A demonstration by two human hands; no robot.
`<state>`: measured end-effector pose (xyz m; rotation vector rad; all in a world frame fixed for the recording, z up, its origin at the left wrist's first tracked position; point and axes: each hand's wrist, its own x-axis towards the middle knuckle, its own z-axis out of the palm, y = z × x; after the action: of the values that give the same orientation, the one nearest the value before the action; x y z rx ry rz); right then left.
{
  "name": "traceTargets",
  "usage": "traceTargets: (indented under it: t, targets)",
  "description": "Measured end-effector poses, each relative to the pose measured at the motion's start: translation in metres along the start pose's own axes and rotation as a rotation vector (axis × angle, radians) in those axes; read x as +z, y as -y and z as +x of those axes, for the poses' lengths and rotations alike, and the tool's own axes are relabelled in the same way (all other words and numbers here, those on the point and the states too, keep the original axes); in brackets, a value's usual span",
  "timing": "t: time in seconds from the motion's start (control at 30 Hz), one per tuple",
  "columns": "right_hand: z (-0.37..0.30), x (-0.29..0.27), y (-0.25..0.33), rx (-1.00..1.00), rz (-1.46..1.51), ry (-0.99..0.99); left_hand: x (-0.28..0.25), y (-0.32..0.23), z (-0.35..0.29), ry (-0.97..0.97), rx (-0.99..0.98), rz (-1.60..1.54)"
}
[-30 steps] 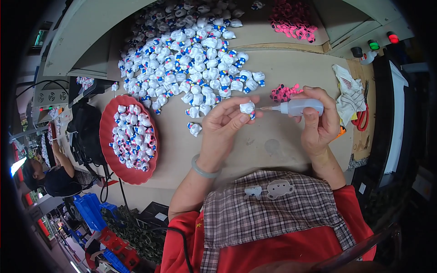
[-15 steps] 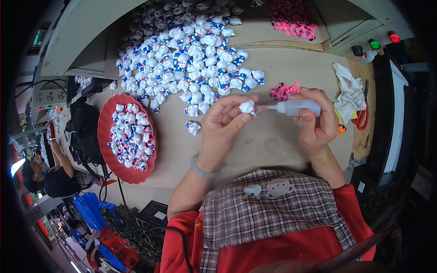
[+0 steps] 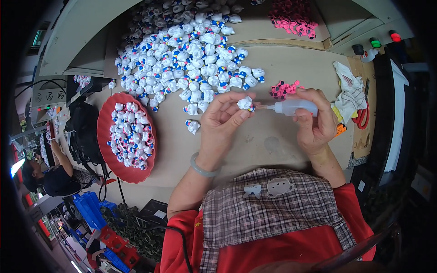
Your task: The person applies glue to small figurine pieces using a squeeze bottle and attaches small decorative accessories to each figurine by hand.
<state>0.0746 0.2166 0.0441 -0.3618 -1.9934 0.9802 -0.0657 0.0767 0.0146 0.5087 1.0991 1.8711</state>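
Between the thumb and fingers of my left hand (image 3: 223,116) is a small white figurine (image 3: 245,103) with blue, pink and yellow parts. My right hand (image 3: 317,125) grips a translucent squeeze bottle (image 3: 298,108) lying on its side in the air. The bottle's thin nozzle (image 3: 264,107) points left and meets the coloured end of the figurine, or nearly so; I cannot tell whether they touch. A small pile of pink pieces (image 3: 283,89) lies just beyond the bottle. One loose figurine (image 3: 193,126) rests on the table left of my left wrist.
A large heap of figurines (image 3: 182,63) covers the far left of the table. A red scalloped tray (image 3: 104,136) on the left holds more. Pink pieces (image 3: 293,20) are piled on the far shelf. A cloth (image 3: 349,88) and red-handled scissors (image 3: 362,117) lie right. Another person (image 3: 54,175) works far left.
Both hands have shifted slightly left, with the figurine and bottle still held. The figurine is turned a little in my left fingers.
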Motion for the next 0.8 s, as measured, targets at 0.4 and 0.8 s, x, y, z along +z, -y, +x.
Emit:
traceTargets:
  t: [0.4, 0.8]
  targets:
    - [-0.0012, 0.0018, -0.0007, 0.030, 0.028, 0.009, 0.0020, -0.0018, 0.0001, 0.036, -0.061, 0.040]
    - [-0.0016, 0.0010, -0.0002, 0.040, 0.022, -0.023, 0.0010, -0.0016, 0.0002, 0.015, -0.052, 0.027]
